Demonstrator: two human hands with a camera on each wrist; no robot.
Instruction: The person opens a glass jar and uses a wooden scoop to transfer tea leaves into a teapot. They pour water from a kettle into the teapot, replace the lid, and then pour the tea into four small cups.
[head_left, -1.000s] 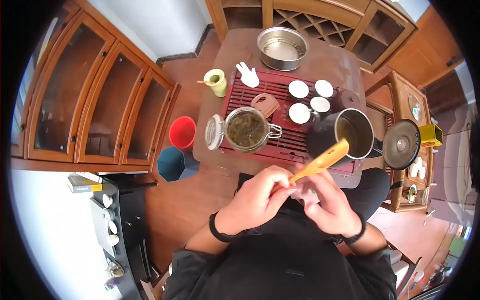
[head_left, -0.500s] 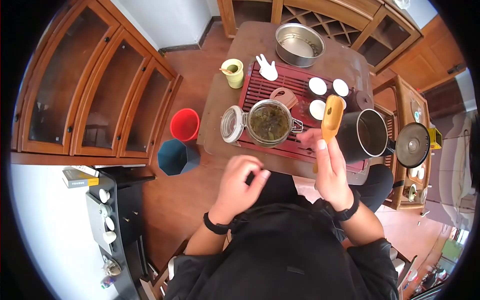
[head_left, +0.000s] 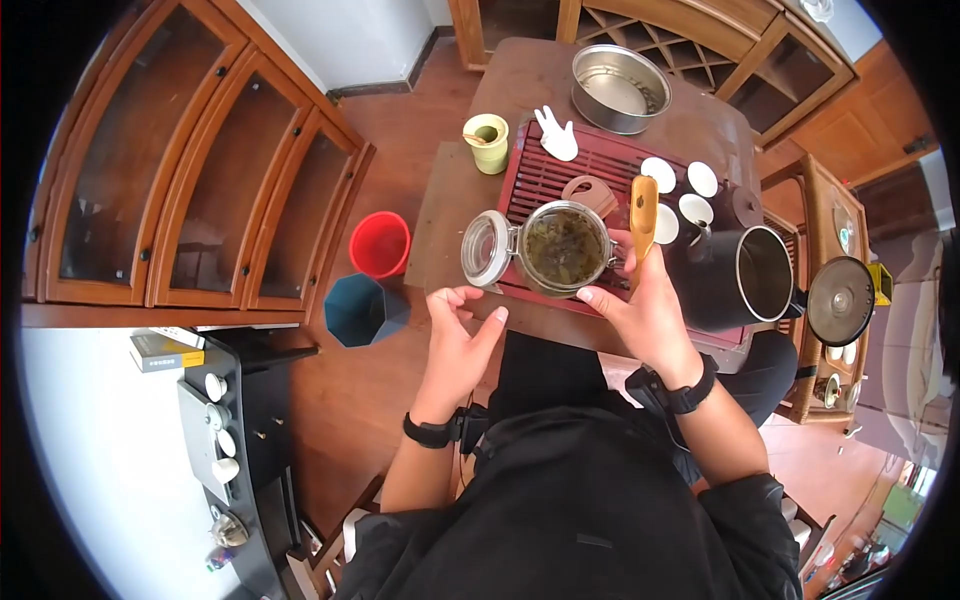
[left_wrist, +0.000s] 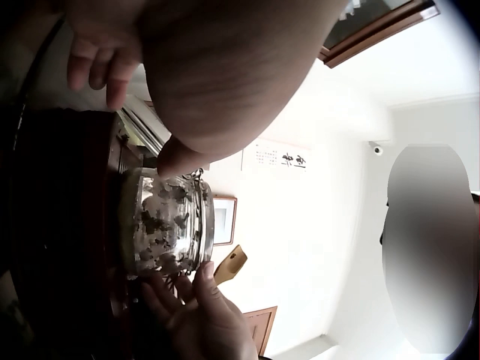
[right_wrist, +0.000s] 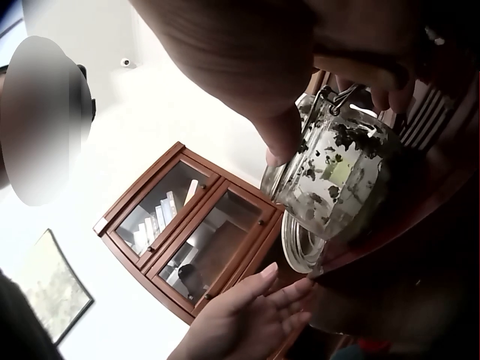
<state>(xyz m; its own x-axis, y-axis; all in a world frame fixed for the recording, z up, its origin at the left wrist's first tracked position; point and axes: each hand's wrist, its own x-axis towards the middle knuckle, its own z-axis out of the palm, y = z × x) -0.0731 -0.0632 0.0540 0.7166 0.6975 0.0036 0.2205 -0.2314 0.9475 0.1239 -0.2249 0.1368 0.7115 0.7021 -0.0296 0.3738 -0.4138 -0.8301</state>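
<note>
A glass clip-top jar [head_left: 565, 250] holding dark tea leaves stands at the near edge of the tea tray, its lid [head_left: 485, 247] swung open to the left. My right hand [head_left: 657, 318] holds a wooden tea scoop [head_left: 643, 215] upright, and its thumb lies at the jar's rim by the wire clasp. In the left wrist view, that hand's fingers spread along the jar's side. My left hand [head_left: 455, 350] is just below the lid, fingers loosely bent and thumb apart, with nothing in it. The right wrist view shows this left hand [right_wrist: 240, 322] palm up beside the lid.
On the slatted red tray [head_left: 520, 185] are several white cups, a brown clay piece [head_left: 590, 195] and a white hand-shaped ornament [head_left: 556, 137]. A dark open kettle [head_left: 735, 280] stands right of the jar. Behind are a metal basin [head_left: 622, 90] and a green tool pot [head_left: 487, 145].
The left hand has let go of the scoop and moved left towards the lid. The right hand has kept the scoop, turned it upright and reached the jar's right side.
</note>
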